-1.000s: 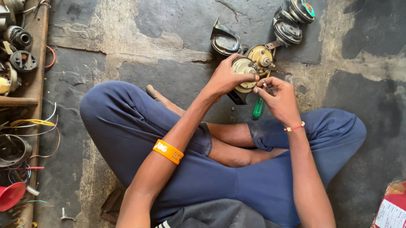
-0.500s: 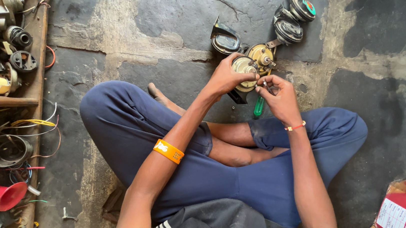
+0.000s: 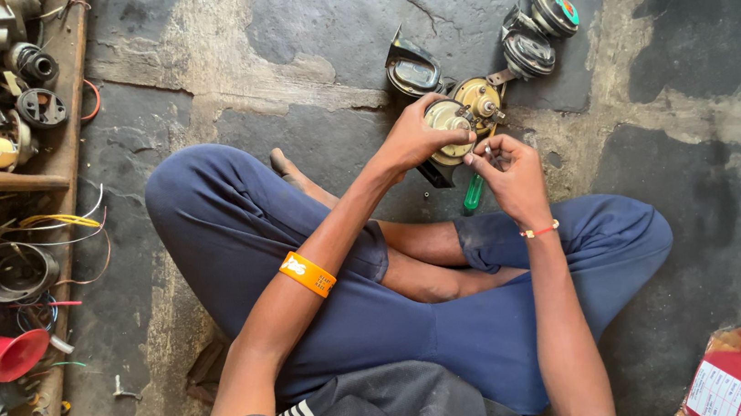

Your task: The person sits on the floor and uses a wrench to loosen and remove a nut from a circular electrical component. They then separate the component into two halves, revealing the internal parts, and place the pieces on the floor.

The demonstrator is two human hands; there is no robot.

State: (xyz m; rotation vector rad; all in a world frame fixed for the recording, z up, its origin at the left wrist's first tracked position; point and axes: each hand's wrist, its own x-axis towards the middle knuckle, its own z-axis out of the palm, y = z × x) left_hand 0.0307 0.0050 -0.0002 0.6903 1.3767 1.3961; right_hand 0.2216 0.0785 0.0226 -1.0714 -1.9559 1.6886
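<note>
Blue trousers (image 3: 382, 317), legs crossed on stone floor (image 3: 278, 25). Right hand (image 3: 514, 179) pinched on green screwdriver (image 3: 475, 191). Left hand (image 3: 418, 139) clamped on brass horn (image 3: 447, 119), above knees. Beyond: black horns (image 3: 540, 30) on floor.

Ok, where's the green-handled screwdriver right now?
In the head view, the green-handled screwdriver lies on the stone floor just right of centre, beneath the right hand and beside the round brass-coloured horn that the left hand grips.
</note>
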